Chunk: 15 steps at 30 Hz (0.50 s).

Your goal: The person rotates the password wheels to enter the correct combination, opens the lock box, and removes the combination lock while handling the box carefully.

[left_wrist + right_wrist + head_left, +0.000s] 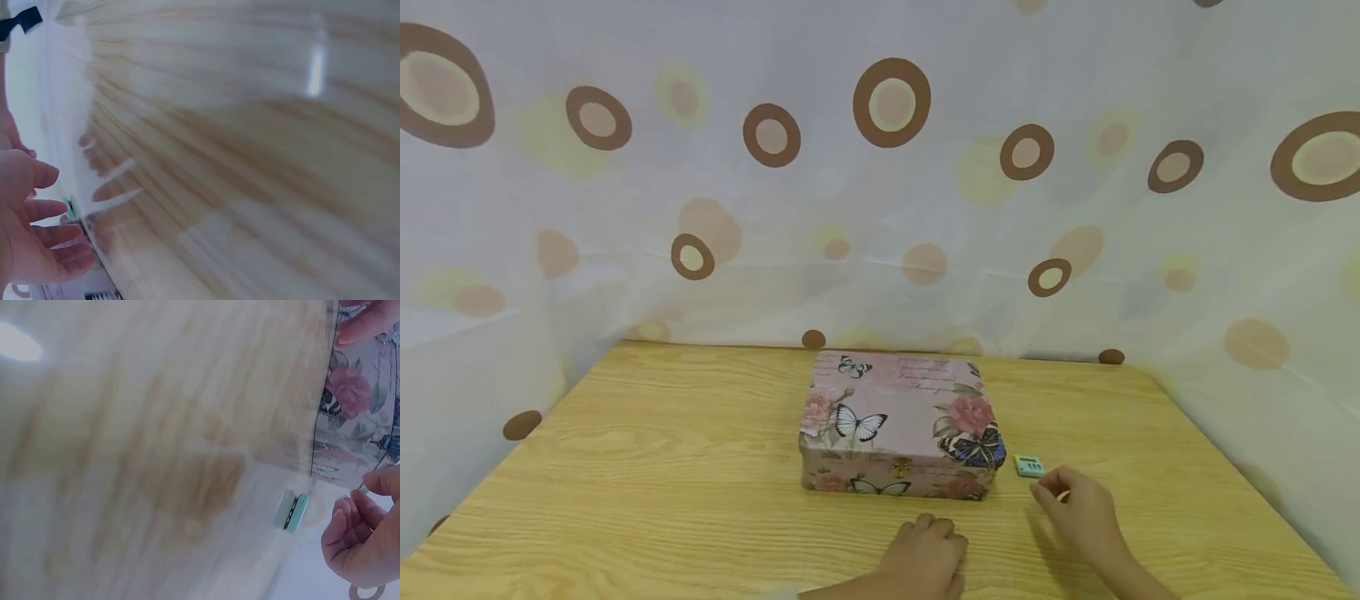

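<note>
A pink keepsake box (895, 417) with roses and butterflies sits shut on the table, a small brass clasp (901, 467) on its front. Just right of it lies a small flat teal device (1028, 466) with a dark strip and small buttons; the right wrist view shows this teal device (297, 512) edge-on. My right hand (1081, 508) hovers beside the device with thumb and fingers loosely bent, nothing visible between them. In front of the box is my left hand (925, 557), its fingers relaxed and apart in the left wrist view, holding nothing.
The wood-grain table (647, 467) carries the box near its middle. A white curtain (820, 200) with brown and beige circles hangs behind the table and along both sides.
</note>
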Motion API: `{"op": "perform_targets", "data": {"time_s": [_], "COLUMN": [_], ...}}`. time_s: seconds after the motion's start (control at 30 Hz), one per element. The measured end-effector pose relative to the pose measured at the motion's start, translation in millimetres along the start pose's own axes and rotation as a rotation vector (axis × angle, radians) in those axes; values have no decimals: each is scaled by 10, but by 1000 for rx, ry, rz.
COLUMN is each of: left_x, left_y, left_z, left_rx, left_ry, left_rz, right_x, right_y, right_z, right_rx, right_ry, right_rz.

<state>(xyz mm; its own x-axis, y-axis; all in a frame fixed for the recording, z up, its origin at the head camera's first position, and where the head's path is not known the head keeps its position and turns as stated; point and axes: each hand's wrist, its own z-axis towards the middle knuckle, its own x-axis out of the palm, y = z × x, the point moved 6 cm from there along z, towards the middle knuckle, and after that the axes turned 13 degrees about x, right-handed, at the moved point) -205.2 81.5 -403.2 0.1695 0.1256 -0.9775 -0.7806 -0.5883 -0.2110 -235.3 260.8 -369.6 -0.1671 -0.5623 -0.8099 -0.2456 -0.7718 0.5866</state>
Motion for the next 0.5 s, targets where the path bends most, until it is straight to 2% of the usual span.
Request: {"op": "perform_targets", "data": {"time_s": [0.27, 0.37, 0.5], "left_x": [-186, -250, -320], "left_y": [169, 249, 386], "left_z": [-459, -620, -830], "left_rx": [42, 57, 36], "left_ry": [-65, -121, -180], "left_rz": [114, 116, 92], "right_x": [-11, -36, -62], "right_y": [69, 71, 74], "right_z": [-127, -187, -259], "right_rx": [-109, -132, -189], "right_ry": [-34, -47, -71], "right_rz": [-34, -47, -65]}}
